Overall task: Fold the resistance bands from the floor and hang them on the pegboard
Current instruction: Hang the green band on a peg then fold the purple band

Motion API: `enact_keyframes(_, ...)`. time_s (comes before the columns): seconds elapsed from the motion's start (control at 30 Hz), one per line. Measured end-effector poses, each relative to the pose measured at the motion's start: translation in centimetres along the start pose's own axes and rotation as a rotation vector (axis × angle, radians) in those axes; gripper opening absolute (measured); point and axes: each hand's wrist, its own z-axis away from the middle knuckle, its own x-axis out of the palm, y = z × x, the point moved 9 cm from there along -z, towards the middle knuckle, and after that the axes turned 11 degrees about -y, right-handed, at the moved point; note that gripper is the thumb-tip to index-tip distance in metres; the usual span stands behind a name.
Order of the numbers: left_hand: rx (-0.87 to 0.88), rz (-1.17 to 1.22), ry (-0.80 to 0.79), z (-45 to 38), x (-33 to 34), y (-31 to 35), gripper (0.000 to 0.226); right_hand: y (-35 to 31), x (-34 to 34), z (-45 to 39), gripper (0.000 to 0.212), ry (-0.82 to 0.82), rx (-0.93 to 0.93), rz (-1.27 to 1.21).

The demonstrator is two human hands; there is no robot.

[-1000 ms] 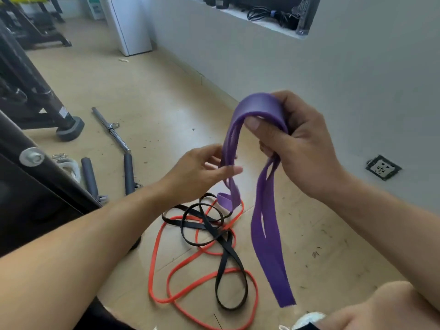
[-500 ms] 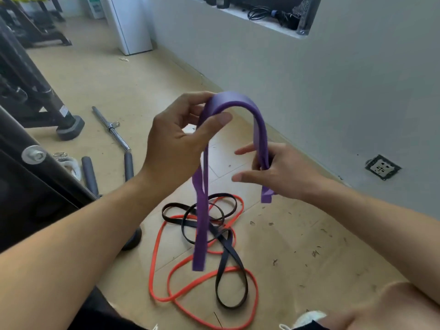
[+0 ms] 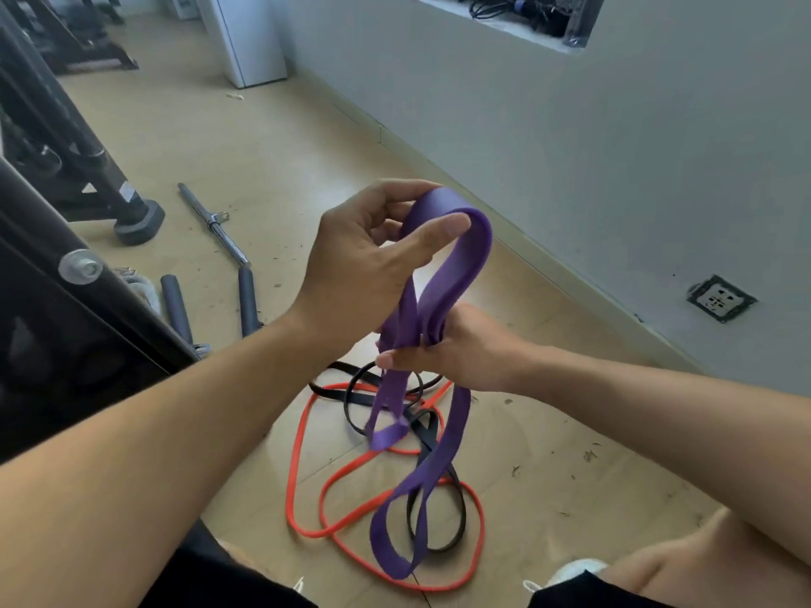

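Head view: your left hand [image 3: 364,261] and right hand [image 3: 461,348] both grip one purple band [image 3: 456,274]; one red band [image 3: 303,458] and one black band [image 3: 434,436] lie on the floor [image 3: 245,138].

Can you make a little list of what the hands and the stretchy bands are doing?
left hand: pinches the top fold of the purple band
right hand: grips the purple strands lower down
purple band ends: hanging in loops
orange band: on the floor
black band: on the floor, tangled with the orange one

Bright even daylight, soft shadows, wide-angle edge bending, slight softness
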Motion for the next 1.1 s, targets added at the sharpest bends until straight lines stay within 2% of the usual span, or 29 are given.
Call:
enact_keyframes(0.07,-0.045,0.012,0.004,-0.1,-0.7,-0.5,0.043,0.1,-0.1,0.1,0.027,0.001,0.013,-0.044)
enact_keyframes(0.13,-0.131,-0.005,-0.046,-0.2,-1.1,-1.6,0.06,0.5,-0.2,0.2,0.026,0.004,0.018,-0.068)
enact_keyframes(0.23,-0.347,-0.062,-0.233,0.1,-0.6,-5.0,0.103,0.5,-1.5,0.7,0.023,0.088,-0.008,-0.161)
enact_keyframes(0.3,-0.495,-0.116,-0.387,0.9,-0.2,-7.5,0.117,0.2,-3.2,1.2,0.021,0.171,-0.041,-0.223)
enact_keyframes(0.33,-0.549,-0.156,-0.473,1.4,0.1,-8.6,0.117,0.0,-4.0,1.5,0.02,0.21,-0.053,-0.259)
enact_keyframes(0.4,-0.594,-0.244,-0.597,2.3,0.6,-10.0,0.099,0.0,-5.3,2.1,0.021,0.26,-0.058,-0.335)
enact_keyframes(0.47,-0.562,-0.329,-0.621,2.2,1.0,-10.4,0.067,0.4,-6.2,2.3,0.022,0.275,-0.073,-0.408)
enact_keyframes(0.53,-0.522,-0.373,-0.572,1.8,1.2,-10.2,0.043,0.8,-6.7,2.6,0.023,0.285,-0.079,-0.465)
enact_keyframes(0.63,-0.492,-0.382,-0.53,1.1,1.5,-9.8,0.032,1.3,-6.9,2.9,0.033,0.292,-0.071,-0.536)
enact_keyframes(0.73,-0.492,-0.332,-0.611,1.3,2.3,-9.6,0.032,1.9,-7.1,2.8,0.047,0.261,-0.047,-0.559)
enact_keyframes(0.83,-0.521,-0.25,-0.59,1.0,2.1,-9.8,0.028,4.1,-6.6,2.7,0.051,0.164,0.07,-0.371)
enact_keyframes(0.93,-0.483,-0.389,-0.506,0.2,0.7,-9.8,0.021,8.6,-5.0,3.3,0.047,0.019,0.299,-0.28)
enact_keyframes(1.0,-0.495,-0.359,-0.496,0.2,0.0,-10.2,0.022,11.6,-3.9,4.2,0.046,-0.137,0.507,-0.108)
enact_keyframes(1.1,-0.51,-0.274,-0.506,0.4,-0.6,-10.5,0.02,14.1,-3.4,5.4,0.062,-0.339,0.739,0.256)
